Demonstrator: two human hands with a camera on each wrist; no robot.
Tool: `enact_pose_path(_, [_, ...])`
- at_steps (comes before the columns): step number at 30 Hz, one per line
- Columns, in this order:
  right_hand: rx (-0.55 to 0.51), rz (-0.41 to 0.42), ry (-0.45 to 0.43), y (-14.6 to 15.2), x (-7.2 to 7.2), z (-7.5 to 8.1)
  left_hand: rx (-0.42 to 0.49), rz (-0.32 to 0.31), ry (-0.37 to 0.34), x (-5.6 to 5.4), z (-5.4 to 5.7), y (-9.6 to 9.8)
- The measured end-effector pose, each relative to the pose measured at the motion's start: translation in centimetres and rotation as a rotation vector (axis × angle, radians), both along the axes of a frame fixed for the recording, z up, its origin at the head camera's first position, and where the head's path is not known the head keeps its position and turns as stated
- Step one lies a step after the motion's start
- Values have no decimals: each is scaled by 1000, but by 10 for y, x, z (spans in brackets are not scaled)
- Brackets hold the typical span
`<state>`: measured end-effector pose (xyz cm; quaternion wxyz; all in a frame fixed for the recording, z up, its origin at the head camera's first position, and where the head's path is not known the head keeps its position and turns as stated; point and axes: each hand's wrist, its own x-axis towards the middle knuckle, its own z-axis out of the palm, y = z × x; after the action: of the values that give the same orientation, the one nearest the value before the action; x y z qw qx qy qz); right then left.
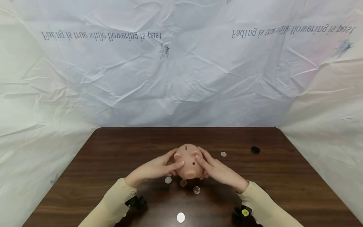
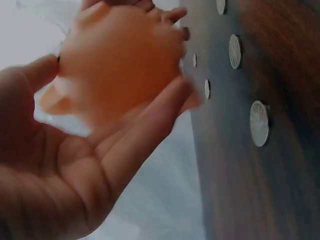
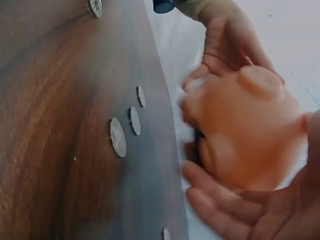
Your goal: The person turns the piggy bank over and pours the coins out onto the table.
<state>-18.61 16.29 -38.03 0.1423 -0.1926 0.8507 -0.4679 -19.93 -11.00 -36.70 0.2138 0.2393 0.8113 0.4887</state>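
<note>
A pink piggy bank, with a coin slot on its top, is held between both hands above the table. My left hand grips its left side, thumb on the front. On the other side my right hand grips it, thumb near a dark eye spot. The piggy bank is blurred in the left wrist view. Below it on the table lie a silver coin, a second coin and a third coin.
Another coin lies beyond the right hand, and a small black round piece is farther right. The dark wooden table has rounded back corners. White printed sheeting hangs behind and beside it. A bright white spot shows near the front.
</note>
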Motion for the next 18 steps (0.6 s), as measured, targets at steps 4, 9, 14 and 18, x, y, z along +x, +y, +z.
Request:
enact_pose_path(4, [-147, 57, 415, 1, 9, 8, 96, 7, 473, 13, 19, -1])
enact_pose_path(9, [-369, 304, 980, 5, 14, 19, 385, -268, 998, 23, 40, 2])
enact_pose_path(14, [-322, 203, 795, 9, 3, 11, 393, -191, 765, 13, 24, 10])
enact_pose_path(18, [-183, -22, 161, 7, -6, -11, 274, 58, 211, -1, -9, 20])
